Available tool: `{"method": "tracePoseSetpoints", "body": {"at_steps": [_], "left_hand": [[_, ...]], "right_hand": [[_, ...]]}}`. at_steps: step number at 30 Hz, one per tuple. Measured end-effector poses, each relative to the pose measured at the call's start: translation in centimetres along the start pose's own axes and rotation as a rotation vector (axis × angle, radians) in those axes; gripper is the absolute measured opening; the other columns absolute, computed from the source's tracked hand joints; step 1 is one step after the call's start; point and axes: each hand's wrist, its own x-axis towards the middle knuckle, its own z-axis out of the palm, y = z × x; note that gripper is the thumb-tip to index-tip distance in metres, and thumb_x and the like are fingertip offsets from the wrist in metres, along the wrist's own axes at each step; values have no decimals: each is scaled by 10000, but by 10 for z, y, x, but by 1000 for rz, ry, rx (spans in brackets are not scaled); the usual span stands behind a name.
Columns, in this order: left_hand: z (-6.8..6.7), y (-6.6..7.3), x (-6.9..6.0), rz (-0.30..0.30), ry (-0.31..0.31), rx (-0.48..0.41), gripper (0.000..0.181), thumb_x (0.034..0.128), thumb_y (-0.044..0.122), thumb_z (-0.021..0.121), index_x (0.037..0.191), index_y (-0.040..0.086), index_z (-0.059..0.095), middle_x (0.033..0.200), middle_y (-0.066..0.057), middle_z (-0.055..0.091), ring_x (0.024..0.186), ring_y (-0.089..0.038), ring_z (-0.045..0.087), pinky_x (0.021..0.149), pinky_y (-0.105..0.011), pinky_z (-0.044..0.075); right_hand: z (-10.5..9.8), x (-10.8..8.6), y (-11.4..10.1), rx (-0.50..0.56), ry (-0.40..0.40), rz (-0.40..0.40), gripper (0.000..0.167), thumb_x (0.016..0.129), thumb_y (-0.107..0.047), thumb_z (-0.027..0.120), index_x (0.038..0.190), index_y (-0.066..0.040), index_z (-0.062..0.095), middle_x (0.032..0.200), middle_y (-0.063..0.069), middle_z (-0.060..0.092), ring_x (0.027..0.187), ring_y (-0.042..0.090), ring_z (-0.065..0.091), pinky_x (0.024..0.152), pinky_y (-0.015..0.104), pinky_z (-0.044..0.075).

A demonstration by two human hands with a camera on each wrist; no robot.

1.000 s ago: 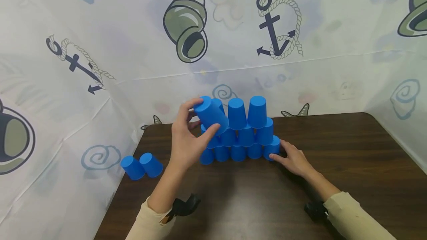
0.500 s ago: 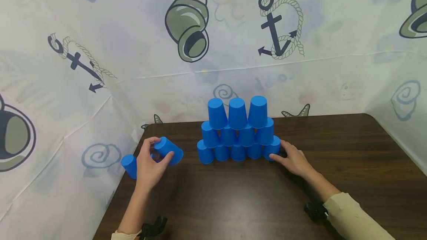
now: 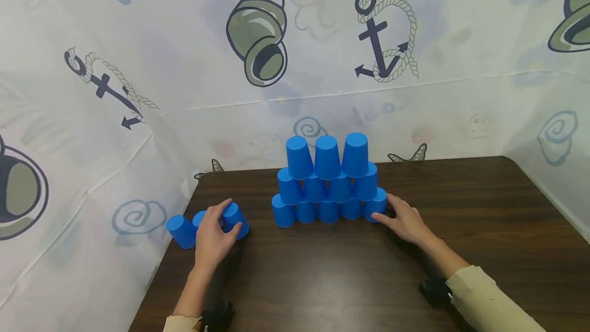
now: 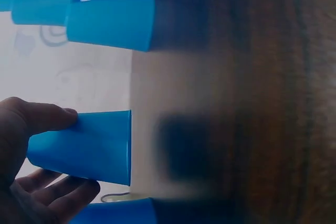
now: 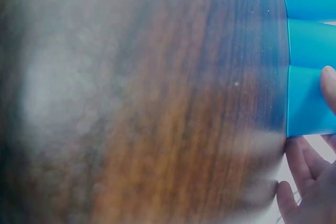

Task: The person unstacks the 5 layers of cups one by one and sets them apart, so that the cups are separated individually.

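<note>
My left hand (image 3: 215, 237) holds a blue plastic cup (image 3: 236, 222), upside down, between thumb and fingers at the left of the table. In the left wrist view the thumb lies along one side of this cup (image 4: 86, 148) and the fingers along the other. Whether its rim touches the table I cannot tell. Several more upside-down blue cups form a three-row stack (image 3: 328, 183) near the back. My right hand (image 3: 407, 222) grips the bottom row's rightmost cup (image 3: 377, 204), thumb in front; the right wrist view shows that cup (image 5: 307, 103) partly.
Two more upside-down cups stand left of the left hand: a leftmost cup (image 3: 181, 232) and a cup (image 3: 198, 217) partly hidden by the hand. The dark wooden table (image 3: 341, 275) ends at a patterned cloth backdrop (image 3: 193, 55) behind and to the left.
My left hand has moved left and down from the stack's top row, carrying a cup to beside the two cups at left. The right hand has stayed at the bottom right cup.
</note>
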Motion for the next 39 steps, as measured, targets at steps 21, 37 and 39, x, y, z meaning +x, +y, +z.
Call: {"method": "tracePoseSetpoints", "body": {"at_steps": [21, 37, 39], "left_hand": [[7, 1, -10, -38, -6, 67, 715, 778, 150, 833, 1412, 177, 503, 1312, -168, 530, 1170, -414, 552, 937, -656, 437], [-14, 35, -2, 118, 211, 159, 710, 777, 177, 832, 1414, 175, 517, 1338, -158, 515, 867, -325, 621, 542, -436, 530], [-16, 41, 1, 184, 248, 168, 686, 791, 175, 817, 1411, 168, 523, 1329, -151, 525, 783, -287, 604, 465, -357, 477]], "right_hand": [[-1, 0, 0, 0, -9, 7, 719, 940, -463, 622, 1444, 0, 402, 1362, 256, 524, 1259, 479, 463, 987, 721, 313], [-2, 0, 0, 8, -12, 10, 722, 942, -454, 624, 1451, 4, 392, 1363, 258, 523, 1263, 477, 459, 991, 719, 301], [-2, 0, 0, 10, -12, 8, 720, 943, -456, 623, 1449, 2, 395, 1359, 256, 527, 1260, 475, 462, 988, 716, 309]]}}
